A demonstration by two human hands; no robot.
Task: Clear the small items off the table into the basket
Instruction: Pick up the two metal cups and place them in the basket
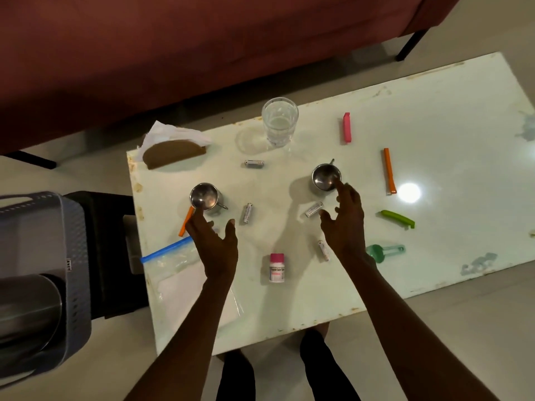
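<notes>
Two small steel cups stand on the pale table (434,117). My left hand (214,241) is open, its fingertips at the near rim of the left cup (204,195). My right hand (346,218) is open too, one fingertip touching the right cup (325,176). Several batteries lie around: one (254,163) behind the cups, one (247,212) between my hands, one (313,209) under my right fingers, one (324,250) by my right wrist. A pill bottle (277,268) with a pink cap lies near the front. The grey basket (69,256) sits left of the table, holding a steel vessel.
A glass of water (279,123) stands at the back, a napkin holder (173,149) at the back left. Clips lie about: pink (346,127), orange (388,170), green (398,218), orange (185,222). A zip bag (173,256) and a green scoop (385,251) lie near the front. A sofa is behind.
</notes>
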